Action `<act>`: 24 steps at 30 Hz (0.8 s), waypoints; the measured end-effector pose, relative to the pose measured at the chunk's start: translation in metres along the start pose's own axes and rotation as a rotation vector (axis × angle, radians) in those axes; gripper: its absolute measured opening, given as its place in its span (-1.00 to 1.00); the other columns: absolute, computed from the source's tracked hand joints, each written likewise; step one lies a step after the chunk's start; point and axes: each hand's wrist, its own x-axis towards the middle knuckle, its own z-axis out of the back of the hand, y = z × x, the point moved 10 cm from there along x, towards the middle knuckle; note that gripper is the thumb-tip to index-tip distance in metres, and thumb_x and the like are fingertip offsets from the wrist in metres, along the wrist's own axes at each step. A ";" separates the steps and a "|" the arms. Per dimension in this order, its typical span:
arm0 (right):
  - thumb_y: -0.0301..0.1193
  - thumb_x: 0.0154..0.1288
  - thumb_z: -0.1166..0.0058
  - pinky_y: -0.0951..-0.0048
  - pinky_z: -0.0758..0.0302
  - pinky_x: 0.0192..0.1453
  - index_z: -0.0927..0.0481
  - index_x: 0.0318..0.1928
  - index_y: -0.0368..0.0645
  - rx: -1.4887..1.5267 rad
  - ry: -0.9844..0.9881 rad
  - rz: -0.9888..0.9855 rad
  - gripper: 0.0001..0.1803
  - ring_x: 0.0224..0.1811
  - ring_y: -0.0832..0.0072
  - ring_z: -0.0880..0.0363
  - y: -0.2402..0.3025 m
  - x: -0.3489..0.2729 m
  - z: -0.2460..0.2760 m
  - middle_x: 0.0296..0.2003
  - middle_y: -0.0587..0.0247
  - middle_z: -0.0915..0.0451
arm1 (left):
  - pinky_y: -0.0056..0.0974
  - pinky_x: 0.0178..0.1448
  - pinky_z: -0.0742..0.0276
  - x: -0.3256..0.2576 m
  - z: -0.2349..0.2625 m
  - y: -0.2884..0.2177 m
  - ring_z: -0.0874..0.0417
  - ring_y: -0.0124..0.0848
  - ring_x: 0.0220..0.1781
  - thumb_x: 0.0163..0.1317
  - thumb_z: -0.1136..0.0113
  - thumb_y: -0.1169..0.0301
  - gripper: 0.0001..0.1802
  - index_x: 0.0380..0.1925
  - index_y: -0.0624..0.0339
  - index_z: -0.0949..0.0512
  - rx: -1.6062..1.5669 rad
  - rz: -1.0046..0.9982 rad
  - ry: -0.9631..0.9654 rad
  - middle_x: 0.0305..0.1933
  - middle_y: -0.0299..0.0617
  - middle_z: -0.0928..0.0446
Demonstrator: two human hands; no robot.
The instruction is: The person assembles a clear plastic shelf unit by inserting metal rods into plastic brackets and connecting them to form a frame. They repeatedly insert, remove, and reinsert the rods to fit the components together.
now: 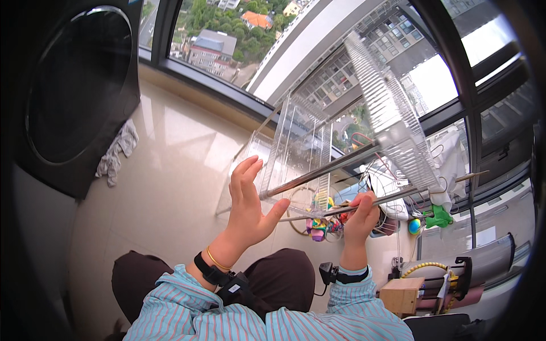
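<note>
A clear plastic shelf rack (pixel 392 113) with ribbed tiers and metal poles stands tilted in front of me. My right hand (pixel 362 215) is closed around a thin metal pole (pixel 398 194) on the rack's near side. Beside the rack's lower left corner, my left hand (pixel 250 204) is raised with fingers stretched and thumb apart, holding nothing. Close to its thumb is the end of a second, thicker metal pole (pixel 324 170). Whether the left fingertips touch the plastic lower tier (pixel 296 142) I cannot tell.
A black front-loading machine (pixel 82 85) stands at the left, with a crumpled grey cloth (pixel 118 152) beside it. Tall windows (pixel 213 40) run behind. Colourful toys (pixel 318 226), a blue-green ball (pixel 414 227) and a wooden box (pixel 401 295) lie to the right.
</note>
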 end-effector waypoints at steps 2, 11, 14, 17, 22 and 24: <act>-0.13 0.67 0.12 0.49 -0.14 -0.48 -0.40 -0.49 -0.19 -0.015 -0.024 -0.013 -0.46 -0.58 0.66 -0.26 -0.006 -0.002 0.004 -0.57 0.38 -0.37 | -0.11 0.35 -0.39 0.042 0.005 -0.038 -0.45 0.02 0.28 0.31 -0.35 0.28 -0.22 0.45 0.26 -0.25 -0.012 -0.158 0.016 0.37 0.12 -0.30; -0.16 0.66 0.10 0.42 -0.23 -0.40 -0.41 -0.47 -0.22 0.035 0.019 0.014 -0.49 -0.52 0.51 -0.35 -0.003 -0.003 0.001 -0.54 0.28 -0.40 | -0.21 -0.07 -0.43 0.141 -0.019 -0.149 -0.45 -0.27 -0.15 0.12 -0.46 0.44 -0.34 0.29 0.13 -0.57 -0.056 -0.536 0.437 -0.06 -0.10 -0.50; -0.17 0.66 0.10 0.42 -0.23 -0.41 -0.39 -0.46 -0.21 0.045 0.000 0.118 -0.51 -0.53 0.49 -0.36 0.008 -0.001 0.001 -0.55 0.27 -0.40 | -0.19 -0.22 -0.45 0.140 -0.024 -0.150 -0.50 -0.23 -0.26 0.08 -0.43 0.49 -0.38 0.22 -0.01 -0.60 -0.154 -0.569 0.358 -0.24 -0.16 -0.39; -0.20 0.66 0.10 0.41 -0.22 -0.44 -0.36 -0.46 -0.20 0.011 0.001 0.167 -0.52 -0.56 0.48 -0.34 0.011 -0.002 0.000 -0.57 0.26 -0.39 | -0.20 -0.17 -0.45 0.135 -0.030 -0.137 -0.49 -0.23 -0.20 0.07 -0.41 0.57 -0.40 0.19 0.08 -0.57 -0.210 -0.576 0.296 -0.13 -0.15 -0.46; -0.26 0.64 0.06 0.39 -0.23 -0.44 -0.40 -0.45 -0.24 0.028 0.004 0.118 -0.56 -0.56 0.50 -0.37 0.006 -0.001 0.001 -0.57 0.24 -0.42 | -0.24 -0.01 -0.41 0.126 -0.035 -0.128 -0.47 -0.29 -0.05 0.10 -0.36 0.64 -0.39 0.20 0.19 -0.45 -0.178 -0.530 0.306 0.18 -0.18 -0.60; -0.28 0.62 0.01 0.40 -0.26 -0.44 -0.44 -0.44 -0.25 0.080 0.019 0.107 -0.58 -0.56 0.51 -0.39 0.008 0.000 0.000 -0.56 0.24 -0.46 | -0.22 0.02 -0.40 0.128 -0.034 -0.132 -0.48 -0.29 -0.01 0.11 -0.37 0.62 -0.38 0.22 0.18 -0.44 -0.144 -0.508 0.342 0.21 -0.17 -0.58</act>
